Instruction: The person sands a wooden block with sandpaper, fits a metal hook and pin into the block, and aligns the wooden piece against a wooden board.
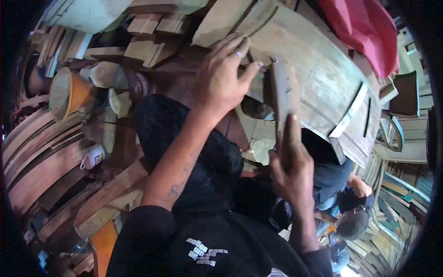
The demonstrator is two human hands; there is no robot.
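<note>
My left hand (224, 74) lies over the near edge of a large wooden panel (318, 69), fingers reaching forward and thumb held apart, with a ring on one finger. Its thumb tip is close to a small metal piece (275, 60) at the far end of a long wooden block (287, 90). I grip the near end of that block with my right hand (295, 166), the index finger stretched along its top. The block stands out over the panel's near edge; whether it touches the panel I cannot tell.
Stacked boards (50, 157) and an orange funnel-shaped container (69, 94) are at left, with a small white bucket (93, 156). A wooden strip (348, 111) lies on the panel. Red cloth (362, 32) hangs at far right. Another person (353, 221) sits at lower right.
</note>
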